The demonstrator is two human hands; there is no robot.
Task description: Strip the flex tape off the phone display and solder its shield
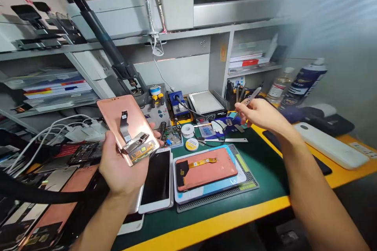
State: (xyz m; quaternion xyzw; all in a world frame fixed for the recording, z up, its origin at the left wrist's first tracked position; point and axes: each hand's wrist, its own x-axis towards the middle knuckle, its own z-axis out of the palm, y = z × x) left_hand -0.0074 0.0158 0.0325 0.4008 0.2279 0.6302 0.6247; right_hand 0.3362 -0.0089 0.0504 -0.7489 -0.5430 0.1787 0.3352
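My left hand [125,176] is closed around the edges of a phone screen [114,111], raised on the left with its copper-coloured back facing me. A dark flex cable and a small circuit strip show on that back. Over at the right, my right hand [259,113] pinches slim metal tweezers [253,95], their tip pointing down toward the back of the bench. A second phone screen [212,170], copper-backed with an orange flex cable, lies on a pale blue tablet-shaped slab [182,198]. Beside it rests a white tablet [156,180] with a black display.
Several screen panels [79,178] cover the left side. Behind are a solder spool [187,130], a round yellow-labelled tin [192,144] and a flat metal-topped device [206,102]. A spray can [304,82], clear bottle [278,86] and white phone [331,145] stand or lie right.
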